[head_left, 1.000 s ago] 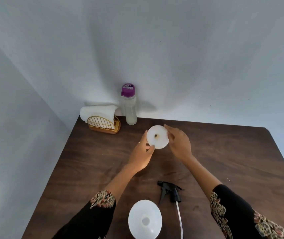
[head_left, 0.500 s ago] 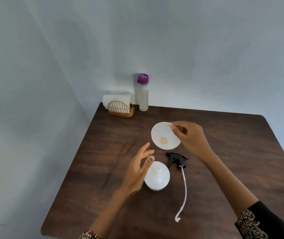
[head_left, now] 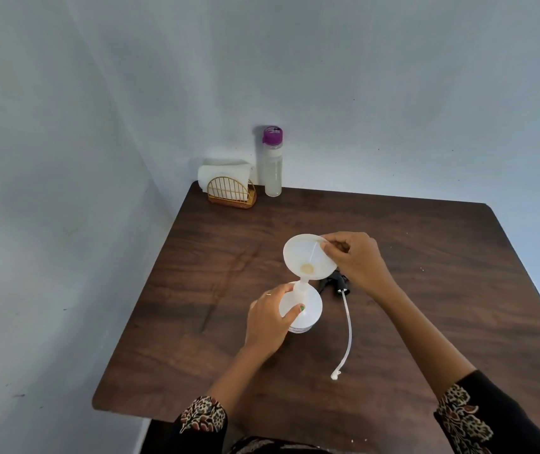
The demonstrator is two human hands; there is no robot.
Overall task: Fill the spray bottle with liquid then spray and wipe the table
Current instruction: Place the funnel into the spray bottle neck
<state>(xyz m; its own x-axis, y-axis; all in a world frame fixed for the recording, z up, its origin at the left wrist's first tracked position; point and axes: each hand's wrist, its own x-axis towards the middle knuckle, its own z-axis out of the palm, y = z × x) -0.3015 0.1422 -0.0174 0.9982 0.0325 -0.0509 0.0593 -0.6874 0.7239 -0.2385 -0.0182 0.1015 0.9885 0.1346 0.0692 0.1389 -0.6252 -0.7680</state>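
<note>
The white plastic funnel [head_left: 309,257] hangs tilted just above the neck of the squat translucent white spray bottle [head_left: 304,306], its spout pointing down at the opening. The right hand [head_left: 355,260] pinches the funnel's rim; the left hand [head_left: 270,317], the nearer one, grips the bottle on the dark wooden surface [head_left: 425,257]. Half a second ago the left hand hovered spread beside the bottle, the funnel higher.

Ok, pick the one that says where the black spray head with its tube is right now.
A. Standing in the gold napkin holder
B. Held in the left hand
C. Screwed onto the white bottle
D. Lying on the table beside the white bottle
D: the spray head lies on the table with its tube trailing toward the person, to the right of the white bottle, whose neck holds the funnel.
</note>
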